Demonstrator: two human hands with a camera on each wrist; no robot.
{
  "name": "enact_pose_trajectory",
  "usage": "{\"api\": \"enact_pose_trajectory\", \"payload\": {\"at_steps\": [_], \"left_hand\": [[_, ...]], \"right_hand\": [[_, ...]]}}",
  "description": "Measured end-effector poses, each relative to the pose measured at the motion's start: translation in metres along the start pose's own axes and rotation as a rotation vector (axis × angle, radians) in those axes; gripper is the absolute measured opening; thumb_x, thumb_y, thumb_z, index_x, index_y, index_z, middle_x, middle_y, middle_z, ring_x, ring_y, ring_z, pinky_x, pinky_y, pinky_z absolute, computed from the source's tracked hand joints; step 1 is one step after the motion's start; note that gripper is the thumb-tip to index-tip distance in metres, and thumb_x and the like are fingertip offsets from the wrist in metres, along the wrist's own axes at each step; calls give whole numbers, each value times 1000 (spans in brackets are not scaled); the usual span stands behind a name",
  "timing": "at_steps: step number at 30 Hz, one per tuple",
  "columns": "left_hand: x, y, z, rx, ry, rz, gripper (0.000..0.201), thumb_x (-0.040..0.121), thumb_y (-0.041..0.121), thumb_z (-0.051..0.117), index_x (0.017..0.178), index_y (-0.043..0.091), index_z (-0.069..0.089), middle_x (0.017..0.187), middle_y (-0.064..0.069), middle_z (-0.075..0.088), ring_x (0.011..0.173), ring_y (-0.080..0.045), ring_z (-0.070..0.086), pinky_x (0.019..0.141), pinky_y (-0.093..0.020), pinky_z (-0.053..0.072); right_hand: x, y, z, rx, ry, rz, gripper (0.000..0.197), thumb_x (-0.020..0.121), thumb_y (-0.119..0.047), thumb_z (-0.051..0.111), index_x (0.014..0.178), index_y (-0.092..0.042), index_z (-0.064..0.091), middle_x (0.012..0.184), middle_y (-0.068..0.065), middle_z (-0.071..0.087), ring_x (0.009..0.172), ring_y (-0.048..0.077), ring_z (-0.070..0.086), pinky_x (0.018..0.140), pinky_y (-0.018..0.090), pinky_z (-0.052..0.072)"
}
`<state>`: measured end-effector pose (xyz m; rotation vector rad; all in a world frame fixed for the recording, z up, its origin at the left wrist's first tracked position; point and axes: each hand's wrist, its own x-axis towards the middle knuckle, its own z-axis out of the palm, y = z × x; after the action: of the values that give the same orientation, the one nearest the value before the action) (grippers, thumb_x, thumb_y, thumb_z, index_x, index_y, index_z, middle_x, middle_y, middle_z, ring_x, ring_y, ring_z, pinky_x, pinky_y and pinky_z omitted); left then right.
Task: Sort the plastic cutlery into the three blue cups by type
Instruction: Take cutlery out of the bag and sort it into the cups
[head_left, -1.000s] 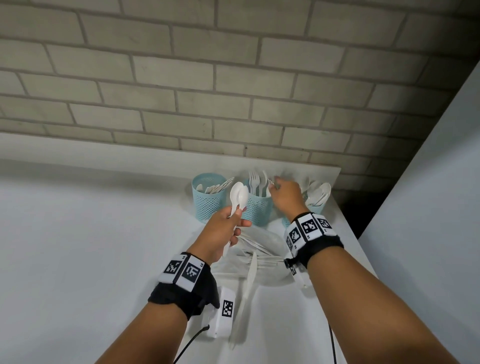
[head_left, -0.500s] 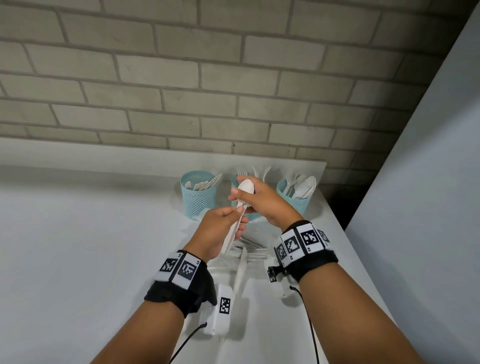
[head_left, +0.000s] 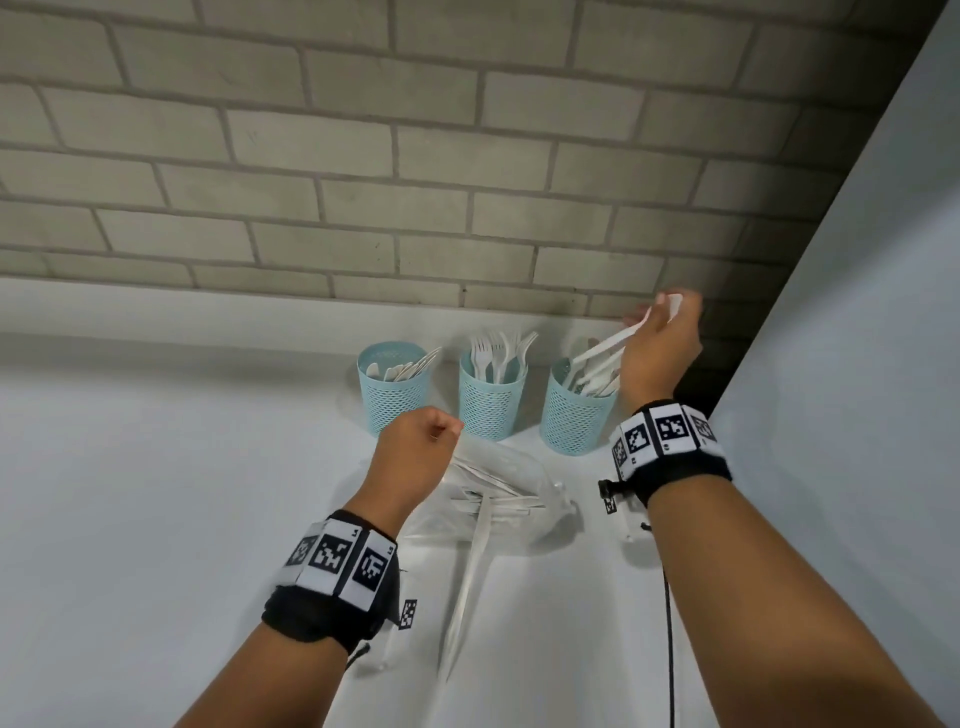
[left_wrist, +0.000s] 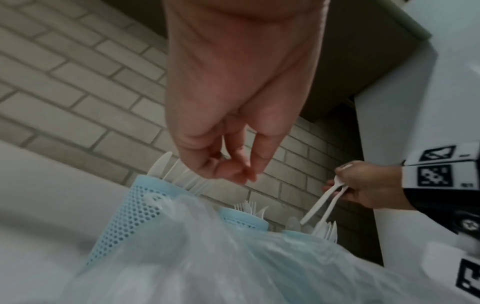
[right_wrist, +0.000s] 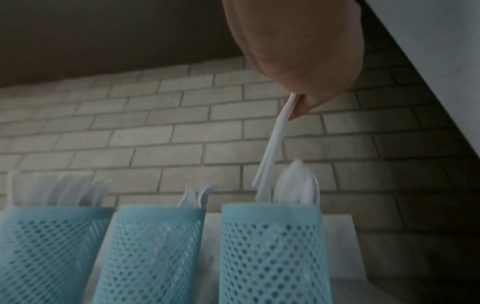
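Note:
Three blue mesh cups stand in a row by the brick wall: the left cup (head_left: 393, 395) holds knives, the middle cup (head_left: 491, 402) forks, the right cup (head_left: 574, 415) spoons. My right hand (head_left: 654, 317) pinches two white spoons (head_left: 602, 349) by their bowl ends above the right cup, handles slanting down to its mouth. In the right wrist view the spoon handles (right_wrist: 272, 148) reach just behind the right cup's rim (right_wrist: 270, 209). My left hand (head_left: 441, 428) hangs loosely curled and empty over a clear plastic bag (head_left: 540, 519) of cutlery.
A white knife (head_left: 467, 582) lies on the white table in front of the bag. A white panel (head_left: 857, 364) rises close on the right, beside the right cup. A black cable (head_left: 670, 649) runs along the table under my right forearm.
The spoons passed from my left hand to my right. The right hand carried them right and up, over the right cup. The left hand let go and dropped back above the bag.

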<state>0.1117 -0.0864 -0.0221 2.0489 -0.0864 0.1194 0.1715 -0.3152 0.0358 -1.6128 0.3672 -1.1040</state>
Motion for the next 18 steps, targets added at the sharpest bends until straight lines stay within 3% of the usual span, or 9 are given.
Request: {"api": "enact_pose_trajectory", "payload": {"at_steps": [3, 6, 10, 12, 15, 16, 18], "left_hand": [[3, -8, -1, 245, 96, 45, 12, 90, 22, 57, 95, 20, 68, 105, 1, 63, 104, -15, 53, 84, -21, 30], [1, -17, 0, 448, -6, -82, 17, 90, 35, 56, 105, 32, 64, 126, -2, 45, 124, -27, 35, 92, -28, 28], [2, -27, -4, 430, -188, -211, 15, 87, 44, 57, 98, 37, 63, 129, -5, 41, 123, -28, 38, 95, -28, 27], [2, -29, -3, 397, -215, -236, 19, 86, 43, 59, 102, 34, 64, 128, -7, 41, 119, -31, 44, 102, -32, 32], [1, -30, -1, 366, -194, -253, 23, 86, 37, 61, 108, 29, 63, 126, -9, 38, 116, -32, 47, 102, -35, 39], [0, -30, -1, 354, -185, -257, 22, 87, 33, 62, 108, 27, 63, 125, -9, 36, 113, -32, 49, 99, -34, 42], [0, -32, -2, 345, -173, -249, 16, 88, 20, 62, 103, 23, 63, 122, -11, 36, 98, -29, 54, 88, -30, 47]], "right_hand": [[-1, 26, 8, -92, -38, -18, 22, 101, -21, 38, 106, -5, 52, 95, 8, 65, 88, 21, 65, 75, 27, 51], [-8, 60, 19, -288, -187, -61, 21, 100, -18, 41, 105, -4, 55, 98, 18, 65, 91, 32, 63, 77, 34, 50], [-10, 66, 24, -527, -425, -232, 20, 91, -6, 52, 109, -1, 61, 107, 22, 61, 107, 36, 52, 89, 37, 42], [-13, 49, 23, -555, -445, -307, 22, 90, -9, 55, 110, -5, 61, 112, 17, 59, 112, 31, 48, 91, 34, 39], [-30, 9, 18, -484, -518, -279, 15, 89, -19, 58, 97, -8, 65, 94, 8, 63, 85, 18, 55, 74, 28, 43], [-40, -7, 14, -487, -641, -213, 17, 89, -23, 60, 89, -7, 65, 83, 6, 62, 74, 16, 54, 68, 27, 43], [-65, -32, 6, -654, -1056, -63, 26, 89, -30, 62, 78, -7, 62, 70, 2, 62, 60, 13, 54, 61, 26, 44]]}}
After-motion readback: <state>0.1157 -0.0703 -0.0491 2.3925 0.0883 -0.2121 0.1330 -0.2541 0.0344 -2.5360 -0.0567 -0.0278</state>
